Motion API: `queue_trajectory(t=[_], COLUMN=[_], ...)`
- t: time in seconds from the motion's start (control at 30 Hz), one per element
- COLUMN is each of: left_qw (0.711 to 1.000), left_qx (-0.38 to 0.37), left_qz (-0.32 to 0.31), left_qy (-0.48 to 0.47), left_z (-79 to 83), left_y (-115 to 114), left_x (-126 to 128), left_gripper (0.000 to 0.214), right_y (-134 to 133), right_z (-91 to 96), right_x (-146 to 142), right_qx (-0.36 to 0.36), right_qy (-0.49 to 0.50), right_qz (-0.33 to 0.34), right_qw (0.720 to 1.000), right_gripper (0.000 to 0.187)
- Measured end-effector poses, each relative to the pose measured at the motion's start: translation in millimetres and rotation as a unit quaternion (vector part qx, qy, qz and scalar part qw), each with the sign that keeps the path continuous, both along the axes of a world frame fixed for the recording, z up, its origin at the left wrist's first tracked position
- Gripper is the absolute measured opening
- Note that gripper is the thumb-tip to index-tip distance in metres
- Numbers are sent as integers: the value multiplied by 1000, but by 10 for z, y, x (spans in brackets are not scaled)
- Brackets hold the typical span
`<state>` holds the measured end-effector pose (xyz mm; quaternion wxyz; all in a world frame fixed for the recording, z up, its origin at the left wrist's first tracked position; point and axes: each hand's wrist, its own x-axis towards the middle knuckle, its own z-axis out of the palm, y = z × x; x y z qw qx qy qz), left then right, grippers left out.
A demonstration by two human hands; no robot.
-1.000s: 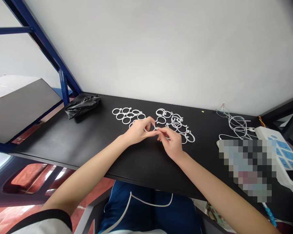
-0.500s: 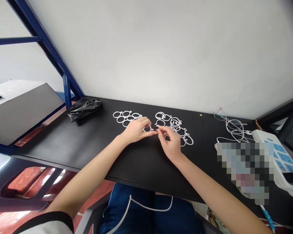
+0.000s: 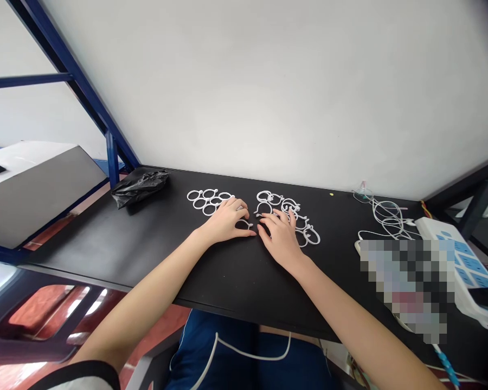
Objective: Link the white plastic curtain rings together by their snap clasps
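My left hand [image 3: 226,221] rests low over the black tabletop, its fingers curled and its thumb stretched to the right. A white curtain ring [image 3: 244,221] with a small eyelet shows between thumb and fingers, its lower part hidden by the hand. Just behind that hand lies a group of similar white rings [image 3: 194,195], some partly covered. My right hand [image 3: 282,238] is open with fingers spread, reaching onto a looser, overlapping pile of white rings [image 3: 312,235]. Its fingertips hide part of this pile.
A crumpled black plastic bag [image 3: 140,188] lies at the table's back left. On the right are tangled white cables [image 3: 388,211], a blurred-out object [image 3: 406,287] and a white power strip [image 3: 463,260]. A pale wall [image 3: 260,97] closes off the back.
My right hand has let its pinch go, spread its fingers and lowered onto the right-hand pile. My left hand has sunk slightly towards the table with the ring.
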<state>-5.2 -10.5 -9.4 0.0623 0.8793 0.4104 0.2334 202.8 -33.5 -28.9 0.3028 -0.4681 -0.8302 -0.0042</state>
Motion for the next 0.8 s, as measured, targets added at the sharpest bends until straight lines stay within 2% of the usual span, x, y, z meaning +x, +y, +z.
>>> queue_trajectory(t=[0.43, 0.6, 0.7, 0.8], left_qw=[999, 998, 998, 997], left_qx=[18, 20, 18, 25], left_qz=[5, -11, -10, -12], left_qy=[-47, -54, -58, -66], left_z=[63, 121, 149, 155], left_y=[-27, -56, -83, -111], left_x=[14, 33, 51, 74], left_gripper=[40, 41, 48, 57], right_y=[12, -10, -35, -68], right_z=[44, 73, 76, 89], right_x=[23, -6, -40, -71], right_qx=[2, 24, 26, 31], right_qy=[62, 177, 249, 257], right_qz=[33, 36, 63, 88], right_qw=[998, 983, 966, 962], right_gripper=[17, 11, 26, 33])
